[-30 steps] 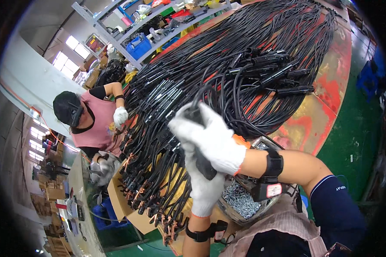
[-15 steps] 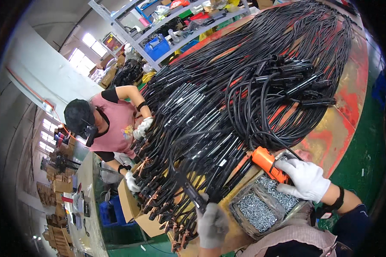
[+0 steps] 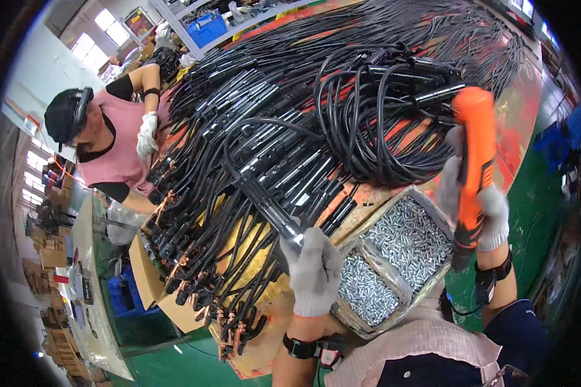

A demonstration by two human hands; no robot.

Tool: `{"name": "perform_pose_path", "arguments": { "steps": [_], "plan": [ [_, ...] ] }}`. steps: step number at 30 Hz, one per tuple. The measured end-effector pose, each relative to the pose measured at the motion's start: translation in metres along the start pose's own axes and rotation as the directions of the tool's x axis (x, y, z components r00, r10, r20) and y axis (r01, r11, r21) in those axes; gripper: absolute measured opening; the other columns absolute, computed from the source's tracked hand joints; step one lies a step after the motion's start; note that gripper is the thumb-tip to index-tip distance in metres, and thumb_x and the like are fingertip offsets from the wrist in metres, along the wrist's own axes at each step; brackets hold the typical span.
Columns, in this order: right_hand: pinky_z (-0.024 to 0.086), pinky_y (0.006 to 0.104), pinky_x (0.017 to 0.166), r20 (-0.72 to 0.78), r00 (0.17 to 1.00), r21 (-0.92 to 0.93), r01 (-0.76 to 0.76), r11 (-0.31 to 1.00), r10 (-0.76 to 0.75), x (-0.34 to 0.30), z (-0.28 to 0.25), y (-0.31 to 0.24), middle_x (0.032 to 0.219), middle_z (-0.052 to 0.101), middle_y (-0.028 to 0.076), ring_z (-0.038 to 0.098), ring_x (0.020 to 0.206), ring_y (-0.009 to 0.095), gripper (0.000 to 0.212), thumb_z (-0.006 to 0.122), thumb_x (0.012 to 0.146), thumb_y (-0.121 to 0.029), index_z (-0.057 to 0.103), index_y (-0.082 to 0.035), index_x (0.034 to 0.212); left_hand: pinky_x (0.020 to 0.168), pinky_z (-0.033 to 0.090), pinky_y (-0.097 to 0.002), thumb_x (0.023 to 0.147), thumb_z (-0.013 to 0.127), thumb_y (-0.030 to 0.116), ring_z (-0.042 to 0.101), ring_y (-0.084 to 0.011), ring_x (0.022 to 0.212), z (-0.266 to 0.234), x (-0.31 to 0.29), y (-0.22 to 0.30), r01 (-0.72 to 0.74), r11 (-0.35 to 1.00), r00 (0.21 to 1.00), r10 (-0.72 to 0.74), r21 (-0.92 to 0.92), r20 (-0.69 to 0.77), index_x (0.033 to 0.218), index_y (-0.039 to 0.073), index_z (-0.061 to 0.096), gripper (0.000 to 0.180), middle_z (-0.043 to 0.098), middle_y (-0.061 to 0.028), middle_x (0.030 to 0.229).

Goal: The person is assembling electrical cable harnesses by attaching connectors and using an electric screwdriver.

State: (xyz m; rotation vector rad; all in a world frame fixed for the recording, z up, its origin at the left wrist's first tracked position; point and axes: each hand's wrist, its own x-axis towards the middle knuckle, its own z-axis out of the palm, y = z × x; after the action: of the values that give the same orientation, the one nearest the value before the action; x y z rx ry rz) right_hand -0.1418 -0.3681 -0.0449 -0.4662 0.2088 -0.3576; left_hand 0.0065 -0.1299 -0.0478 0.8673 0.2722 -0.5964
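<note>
In my gloved left hand is one end of a black tubular handle, its cable looping up from the far end over the pile. My gloved right hand grips an orange power screwdriver by its body. The tool is raised at the right, its dark end pointing down. Between my hands sits a two-part tray of small silver screws. The fingertips of my left hand are partly hidden behind the handle.
Rows of similar black handles with cables cover the table, several with copper-coloured ends. A coiled cable bundle lies on top. Across the left side, a person in pink works. A cardboard box stands by the table's edge.
My right hand has lifted the orange screwdriver from beside the tray and turned it upright. The handle in my left hand is now steadier and slightly higher. The view has shifted.
</note>
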Motion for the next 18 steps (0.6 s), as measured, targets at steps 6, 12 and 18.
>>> {"name": "perform_pose_path", "arguments": {
  "steps": [6, 12, 18],
  "plan": [
    [0.050, 0.0305, 0.059, 0.338, 0.874, 0.004, 0.369, 0.930, -0.348, 0.015, 0.084, 0.046, 0.106, 0.057, 0.011, 0.052, 0.067, 0.015, 0.067, 0.056, 0.094, -0.030, 0.019, -0.020, 0.149, 0.044, 0.036, -0.0221, 0.094, 0.050, 0.010, 0.040, -0.0041, 0.053, -0.021, 0.010, -0.007, -0.032, 0.999, 0.996, 0.031, 0.011, 0.087, 0.124, 0.019, 0.038, 0.034, 0.038, 0.0063, 0.064],
    [0.041, 0.0274, 0.047, 0.175, 0.821, -0.503, 0.549, 0.668, -0.543, 0.023, 0.088, 0.076, 0.073, 0.052, 0.009, 0.047, 0.048, 0.016, 0.022, 0.058, 0.089, -0.020, 0.053, 0.002, 0.089, 0.042, 0.035, -0.0237, 0.094, 0.054, 0.012, 0.041, -0.0076, 0.049, -0.021, 0.007, -0.003, -0.014, 1.000, 0.992, 0.014, -0.002, 0.125, 0.134, 0.021, 0.033, 0.047, 0.042, 0.0030, 0.065],
    [0.045, 0.0309, 0.047, 0.071, 0.768, -0.620, 0.534, 0.574, -0.637, 0.024, 0.093, 0.085, 0.070, 0.056, 0.010, 0.054, 0.050, 0.020, 0.016, 0.058, 0.086, -0.008, 0.053, 0.005, 0.095, 0.039, 0.034, -0.0254, 0.094, 0.053, 0.009, 0.040, -0.0091, 0.045, -0.020, 0.007, 0.001, 0.001, 1.000, 0.996, -0.003, 0.023, 0.090, 0.135, 0.023, 0.033, 0.048, 0.038, 0.0025, 0.060]
  ]
}}
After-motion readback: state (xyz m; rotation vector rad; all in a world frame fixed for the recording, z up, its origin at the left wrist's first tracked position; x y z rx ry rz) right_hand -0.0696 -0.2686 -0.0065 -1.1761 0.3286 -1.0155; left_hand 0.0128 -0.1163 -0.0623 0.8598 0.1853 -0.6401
